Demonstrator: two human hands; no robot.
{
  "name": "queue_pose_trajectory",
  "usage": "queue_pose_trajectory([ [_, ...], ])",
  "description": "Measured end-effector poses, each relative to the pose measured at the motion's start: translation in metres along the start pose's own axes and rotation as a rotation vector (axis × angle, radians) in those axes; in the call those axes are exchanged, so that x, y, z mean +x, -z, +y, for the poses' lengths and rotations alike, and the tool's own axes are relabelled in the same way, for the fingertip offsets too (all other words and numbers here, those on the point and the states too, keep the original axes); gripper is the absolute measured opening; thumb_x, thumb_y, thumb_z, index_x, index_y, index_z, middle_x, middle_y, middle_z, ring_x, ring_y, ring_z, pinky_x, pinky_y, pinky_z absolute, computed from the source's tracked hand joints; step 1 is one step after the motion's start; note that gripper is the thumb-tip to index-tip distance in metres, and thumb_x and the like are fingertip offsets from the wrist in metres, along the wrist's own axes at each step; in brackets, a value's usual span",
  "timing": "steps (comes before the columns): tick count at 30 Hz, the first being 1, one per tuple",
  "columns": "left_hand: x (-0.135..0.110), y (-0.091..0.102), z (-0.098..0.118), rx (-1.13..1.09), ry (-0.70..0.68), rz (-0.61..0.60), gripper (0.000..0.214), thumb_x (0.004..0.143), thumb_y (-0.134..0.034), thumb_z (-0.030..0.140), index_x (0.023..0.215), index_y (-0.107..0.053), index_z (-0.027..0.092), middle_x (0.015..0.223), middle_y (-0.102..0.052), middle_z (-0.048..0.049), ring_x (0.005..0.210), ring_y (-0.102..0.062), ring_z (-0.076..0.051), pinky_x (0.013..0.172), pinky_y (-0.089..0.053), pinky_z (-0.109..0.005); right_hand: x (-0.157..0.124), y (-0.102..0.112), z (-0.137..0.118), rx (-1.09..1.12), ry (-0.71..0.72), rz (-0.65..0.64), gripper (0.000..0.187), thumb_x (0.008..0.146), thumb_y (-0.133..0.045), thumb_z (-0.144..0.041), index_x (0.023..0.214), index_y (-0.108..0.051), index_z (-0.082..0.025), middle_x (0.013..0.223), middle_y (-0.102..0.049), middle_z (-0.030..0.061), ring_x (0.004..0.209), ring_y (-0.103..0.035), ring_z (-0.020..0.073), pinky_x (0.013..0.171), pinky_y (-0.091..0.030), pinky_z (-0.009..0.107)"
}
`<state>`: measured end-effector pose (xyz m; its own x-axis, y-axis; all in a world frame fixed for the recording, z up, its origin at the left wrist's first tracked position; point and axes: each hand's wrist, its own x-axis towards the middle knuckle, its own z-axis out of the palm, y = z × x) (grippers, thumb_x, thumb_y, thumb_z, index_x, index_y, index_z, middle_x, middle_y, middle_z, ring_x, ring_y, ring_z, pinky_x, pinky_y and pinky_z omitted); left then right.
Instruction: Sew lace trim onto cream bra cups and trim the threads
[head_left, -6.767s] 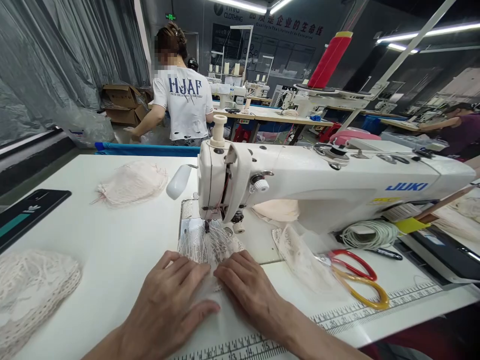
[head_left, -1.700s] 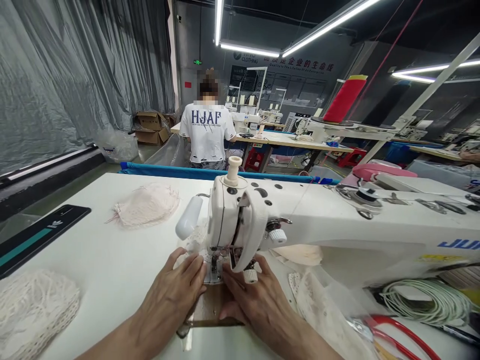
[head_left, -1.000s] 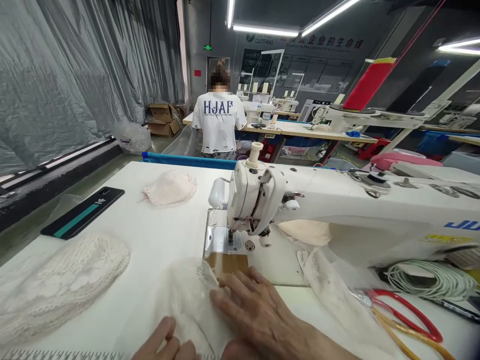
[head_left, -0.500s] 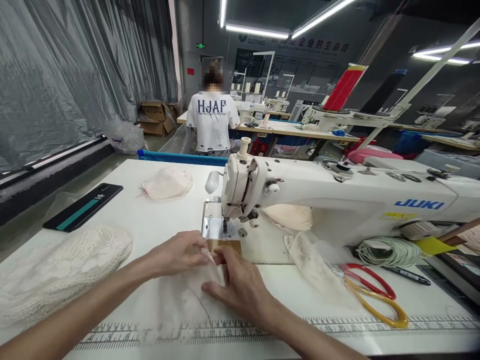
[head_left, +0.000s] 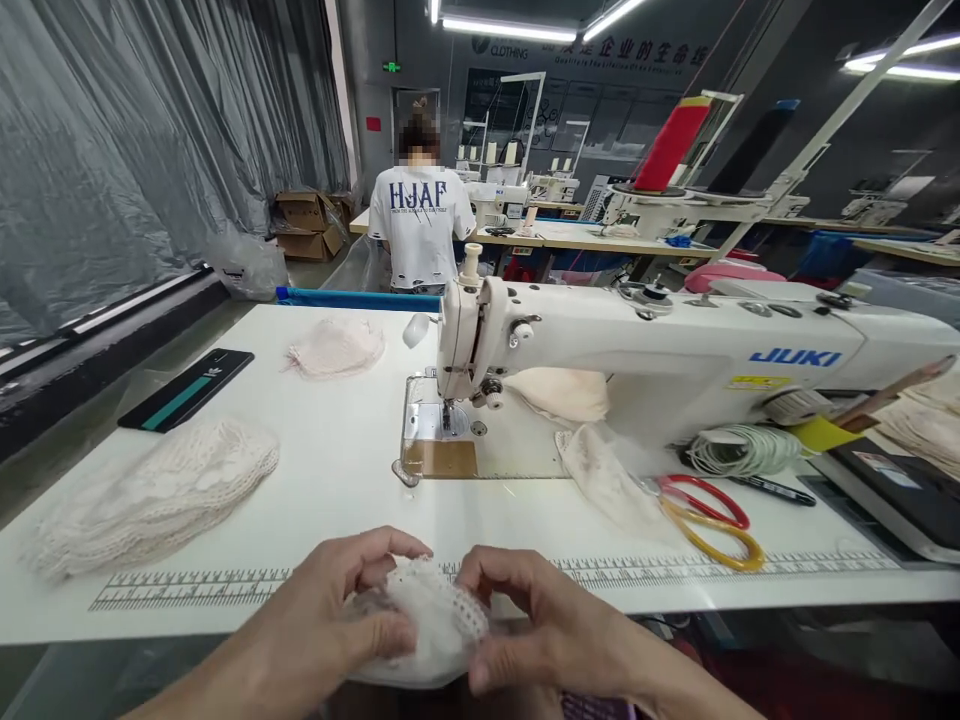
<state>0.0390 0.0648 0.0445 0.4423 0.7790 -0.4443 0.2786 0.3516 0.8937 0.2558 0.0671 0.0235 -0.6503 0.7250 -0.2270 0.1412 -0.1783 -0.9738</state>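
Observation:
Between both hands, at the table's front edge, is a piece of white lace fabric, bunched and curved. My left hand grips its left side with thumb and fingers. On the right side, my right hand pinches the lace edge. Beyond the hands stands a white sewing machine; its needle and presser foot are above the metal plate, apart from the fabric. A printed ruler strip runs along the table's front, partly hidden by my hands.
A stack of lace pieces lies left, near a black-and-teal case and a pale pink fabric piece. Right are scissors, a lace scrap, coiled cord and a pen. A person faces away beyond.
Both hands have drawn the lace fabric back from near the needle plate to the table's front edge. It is now bunched between them. The view has shifted a little.

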Motion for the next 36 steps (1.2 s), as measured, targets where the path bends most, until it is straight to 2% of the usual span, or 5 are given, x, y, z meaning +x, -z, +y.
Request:
queue_pose_trajectory([
  [8, -0.023, -0.016, -0.019, 0.189, 0.101, 0.111, 0.046, 0.075, -0.057, 0.03, 0.12, -0.056, 0.022, 0.097, -0.066, -0.002, 0.092, -0.057, -0.022, 0.077, -0.041, -0.027, -0.02, -0.022, 0.016, -0.093, 0.093, 0.076, 0.036, 0.078, -0.064, -0.047, 0.068, -0.054, -0.014, 0.072, -0.045, -0.0011, 0.065, -0.038, 0.0109, 0.058, -0.029, 0.023],
  [13, -0.025, -0.026, -0.022, 0.057, 0.113, -0.041, 0.032, 0.072, -0.064, 0.03, 0.101, -0.063, 0.017, 0.083, -0.065, -0.0004, 0.078, -0.055, -0.018, 0.065, -0.038, -0.022, -0.029, -0.028, 0.027, -0.163, 0.119, 0.068, 0.036, 0.086, -0.055, -0.047, 0.07, -0.053, -0.014, 0.065, -0.043, -0.0018, 0.062, -0.037, 0.0103, 0.055, -0.029, 0.021],
  [28, -0.022, -0.04, -0.065, 0.011, 0.055, -0.083, 0.052, 0.078, -0.049, 0.066, 0.069, -0.053, 0.015, 0.064, -0.044, 0.0026, 0.061, -0.036, -0.012, 0.055, -0.027, -0.021, -0.041, -0.038, 0.069, 0.156, -0.069, 0.045, 0.041, 0.072, -0.07, -0.051, 0.067, -0.06, -0.011, 0.057, -0.046, -0.0035, 0.054, -0.037, 0.0075, 0.049, -0.027, 0.019],
  [32, -0.02, -0.048, -0.066, -0.1, 0.083, -0.147, 0.052, 0.062, -0.071, 0.061, 0.076, -0.056, 0.013, 0.067, -0.049, 0.0019, 0.063, -0.039, -0.012, 0.057, -0.028, -0.021, -0.041, -0.038, 0.072, 0.153, -0.043, 0.035, 0.04, 0.077, -0.066, -0.05, 0.069, -0.06, -0.011, 0.06, -0.05, -0.002, 0.056, -0.04, 0.0079, 0.049, -0.027, 0.019],
  [36, -0.018, -0.051, -0.067, -0.018, 0.098, -0.091, 0.045, 0.07, -0.066, 0.056, 0.066, -0.053, 0.013, 0.061, -0.043, 0.0039, 0.059, -0.034, -0.011, 0.053, -0.025, -0.021, -0.042, -0.039, 0.078, 0.208, -0.013, 0.019, 0.04, 0.079, -0.065, -0.049, 0.07, -0.06, -0.01, 0.06, -0.046, -0.0031, 0.057, -0.037, 0.0074, 0.051, -0.027, 0.019],
])
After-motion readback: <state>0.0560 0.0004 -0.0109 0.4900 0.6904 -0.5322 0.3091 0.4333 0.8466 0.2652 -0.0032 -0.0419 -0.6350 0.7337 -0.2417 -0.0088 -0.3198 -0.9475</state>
